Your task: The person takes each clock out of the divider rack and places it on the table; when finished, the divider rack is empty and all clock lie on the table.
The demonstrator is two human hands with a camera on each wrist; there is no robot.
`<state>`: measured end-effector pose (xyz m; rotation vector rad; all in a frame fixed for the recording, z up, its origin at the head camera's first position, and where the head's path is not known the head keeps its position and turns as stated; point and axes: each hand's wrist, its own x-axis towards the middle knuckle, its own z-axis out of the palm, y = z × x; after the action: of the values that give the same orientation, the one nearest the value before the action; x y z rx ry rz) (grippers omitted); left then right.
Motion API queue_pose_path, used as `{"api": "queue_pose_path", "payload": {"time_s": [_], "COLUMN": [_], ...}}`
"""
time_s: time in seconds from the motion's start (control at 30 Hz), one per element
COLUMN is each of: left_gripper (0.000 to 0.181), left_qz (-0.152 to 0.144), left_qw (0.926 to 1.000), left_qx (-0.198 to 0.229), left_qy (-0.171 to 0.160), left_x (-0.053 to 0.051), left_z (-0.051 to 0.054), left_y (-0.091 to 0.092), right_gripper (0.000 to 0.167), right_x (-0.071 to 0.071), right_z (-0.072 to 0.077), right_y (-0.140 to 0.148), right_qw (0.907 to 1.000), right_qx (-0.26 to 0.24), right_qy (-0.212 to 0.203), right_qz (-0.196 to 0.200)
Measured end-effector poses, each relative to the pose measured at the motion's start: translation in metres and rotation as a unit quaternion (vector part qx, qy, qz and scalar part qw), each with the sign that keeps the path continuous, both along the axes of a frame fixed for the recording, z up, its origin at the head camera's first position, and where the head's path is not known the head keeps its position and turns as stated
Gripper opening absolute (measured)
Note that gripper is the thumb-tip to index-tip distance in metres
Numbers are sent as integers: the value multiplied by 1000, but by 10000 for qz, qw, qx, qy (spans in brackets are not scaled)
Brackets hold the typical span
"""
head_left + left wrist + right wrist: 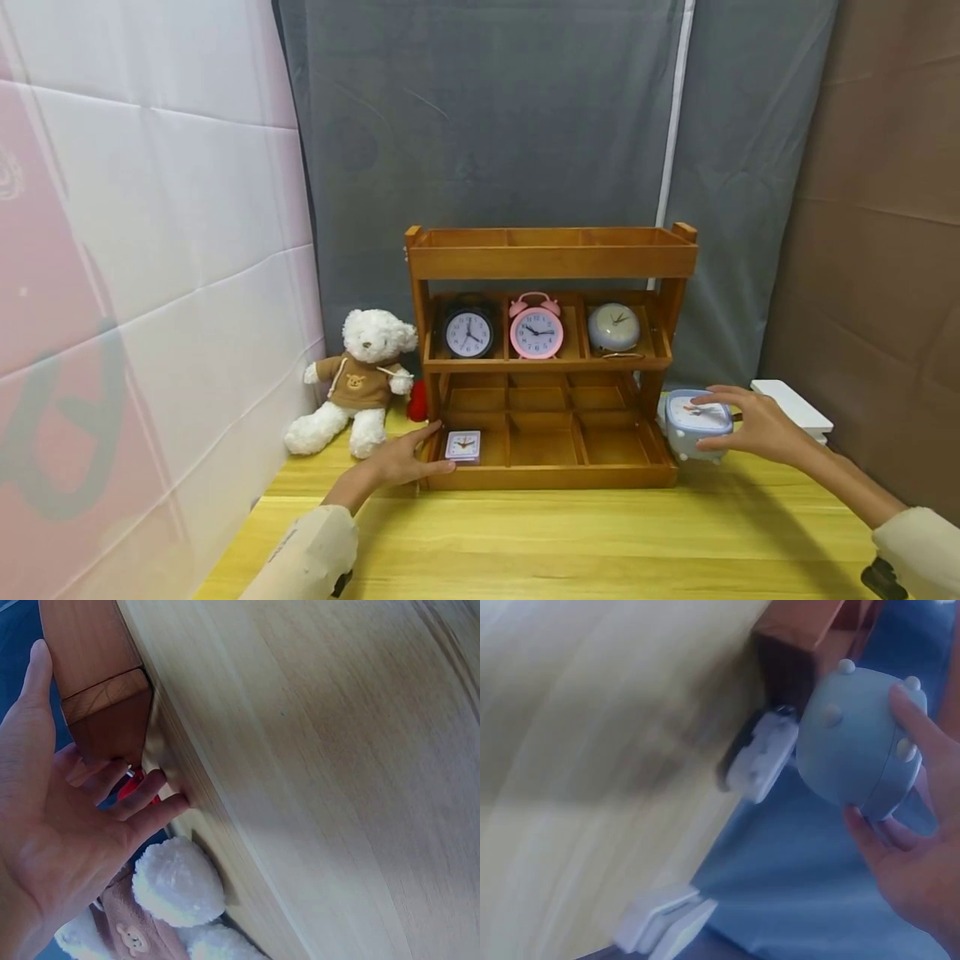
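L hand [397, 458] at the rack's left end, thumb and fingers spread apart, approx. at the lower front corner. R hand [757, 425] well apart from it, off the rack's right end, thumb and fingers clamped on the blue clock [681, 442].

Edges/room: wooden rack [551, 477] stands between the hands; its right lower end is just beside the clock. Open run of yellow table [525, 533] in front, btwn the forearms. To the R, white boxes [787, 406] stand near the R wrist, w/ brown curtain [862, 275] beyond. To the L, teddy bear [356, 385] sits near the L hand, close to the pale curtain [187, 250].

Position: blue clock is within R hand's grip, dial tilted upward, well apart from L hand. Small square clock [462, 447] sits in the rack's btm left front compartment, just beside L thumb. Black, pink and grey clocks [536, 333] share the tier above.

Obs. limits: R fingers hide part of the dial; can't tell if clock's base touches table. L fingertip contact w/ rack unclear. Red item [417, 402] partly hidden behind rack. White object [761, 757] by the rack corner blurred in R wrist view. Both sleeves cut off by head-view edges.
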<state>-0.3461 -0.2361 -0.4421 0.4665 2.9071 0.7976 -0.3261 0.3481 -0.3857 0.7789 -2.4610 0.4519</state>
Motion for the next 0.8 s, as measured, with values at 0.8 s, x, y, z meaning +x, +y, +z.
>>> {"api": "queue_pose_path", "payload": {"time_s": [0.8], "left_gripper": [95], "left_qz": [-52], "left_qw": [10000], "left_qx": [27], "left_qy": [-8], "left_x": [1], "left_z": [0], "left_y": [-1], "right_gripper": [61], "right_x": [-1], "right_z": [-50], "right_y": [62], "right_qw": [9995], "right_qx": [81], "right_qy": [35], "right_qz": [-308]}}
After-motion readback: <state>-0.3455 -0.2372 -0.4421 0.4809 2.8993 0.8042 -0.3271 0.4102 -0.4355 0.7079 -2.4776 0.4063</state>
